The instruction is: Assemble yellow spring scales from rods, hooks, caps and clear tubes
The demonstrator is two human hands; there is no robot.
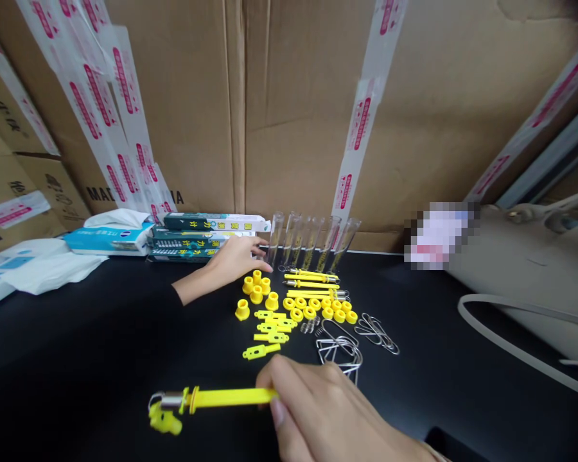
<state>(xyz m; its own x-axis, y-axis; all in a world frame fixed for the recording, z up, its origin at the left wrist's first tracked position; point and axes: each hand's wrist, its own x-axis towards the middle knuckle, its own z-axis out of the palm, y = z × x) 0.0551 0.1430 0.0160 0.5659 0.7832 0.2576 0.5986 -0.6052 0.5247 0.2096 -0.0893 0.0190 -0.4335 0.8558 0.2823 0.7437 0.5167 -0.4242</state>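
Note:
My right hand [327, 414] grips a yellow rod assembly [221, 398] near the front of the black table [101, 346]; a metal spring and a yellow cap [165, 418] sit at the rod's left end. My left hand [238, 260] reaches toward the row of clear plastic tubes [311, 240] leaning against the cardboard wall, fingers spread, holding nothing. Between the hands lie yellow caps [256, 292], yellow rings [318, 309], flat yellow tabs [270, 330], assembled yellow rods [313, 282] and wire hooks [340, 350].
Green and white boxes [197, 239] are stacked left of the tubes, beside blue tissue packs [108, 239] and white wrappers [48, 269]. Taped cardboard cartons [289, 102] form the back wall. A beige bag with a strap [525, 276] lies at the right.

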